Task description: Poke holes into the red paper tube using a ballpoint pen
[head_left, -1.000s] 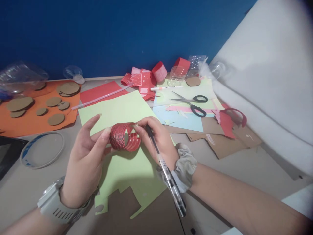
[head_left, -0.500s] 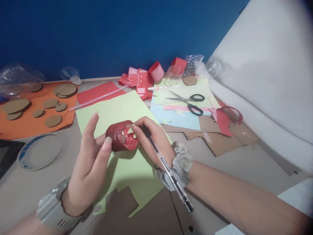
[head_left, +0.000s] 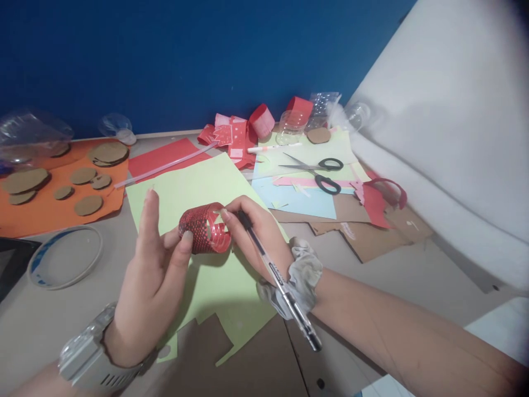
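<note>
A short red cylinder (head_left: 201,229) with a dark dotted pattern lies on its side in the air, its open end turned right. My left hand (head_left: 155,270) pinches its left end between thumb and fingers, with the index finger sticking up. At the open rim, my right hand (head_left: 260,234) grips the edge between thumb and fingertips. A clear pen with a black cap (head_left: 285,289) also rests in the right hand, slanting down over the wrist. Beneath both hands is a light green sheet of paper (head_left: 215,286) with a jagged cut lower edge.
Black-handled scissors (head_left: 326,175) lie part open on coloured paper at right, beside cardboard (head_left: 363,248). Cardboard discs (head_left: 88,205) rest on orange paper (head_left: 111,207) at left, near a roll of tape (head_left: 66,288). Red paper pieces (head_left: 238,140) stand along the blue wall.
The cylinder has turned slightly in my hands, and the left thumb has shifted a little right along it. The view has moved slightly.
</note>
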### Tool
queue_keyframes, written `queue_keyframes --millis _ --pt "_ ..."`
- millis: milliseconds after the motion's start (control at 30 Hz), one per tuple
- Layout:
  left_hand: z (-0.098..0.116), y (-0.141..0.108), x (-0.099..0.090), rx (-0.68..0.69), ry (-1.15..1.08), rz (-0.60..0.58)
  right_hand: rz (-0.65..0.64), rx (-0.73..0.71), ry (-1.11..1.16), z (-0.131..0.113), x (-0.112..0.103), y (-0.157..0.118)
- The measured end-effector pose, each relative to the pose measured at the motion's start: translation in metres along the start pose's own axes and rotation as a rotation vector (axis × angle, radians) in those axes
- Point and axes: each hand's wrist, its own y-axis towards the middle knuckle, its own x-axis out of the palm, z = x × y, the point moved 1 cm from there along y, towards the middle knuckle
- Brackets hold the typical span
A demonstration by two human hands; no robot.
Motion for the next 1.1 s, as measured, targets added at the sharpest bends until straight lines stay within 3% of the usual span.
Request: queue_keyframes --millis 33,133,267,400,833,1100 --pt "0.001 0.000 0.000 0.109 0.143 0.049 0.000 0.002 0.001 0.000 0.000 0.000" --pt "0.000 -0.001 0.003 0.232 0.315 0.064 0.002 0.009 -0.002 -0.001 0.001 0.000" --pt "-0.001 0.001 0.010 0.222 0.259 0.009 -0.002 0.017 0.001 -0.002 0.000 0.001" --pt "-0.002 0.006 0.015 0.329 0.217 -0.014 -0.026 0.008 0.000 -0.001 -0.001 0.002" --pt "-0.009 0.002 0.003 0.352 0.608 0.077 -0.016 0.033 0.050 0.000 0.001 0.000" --pt "-0.005 0.007 0.011 0.384 0.361 0.001 -0.025 0.013 0.018 -0.003 0.000 -0.001"
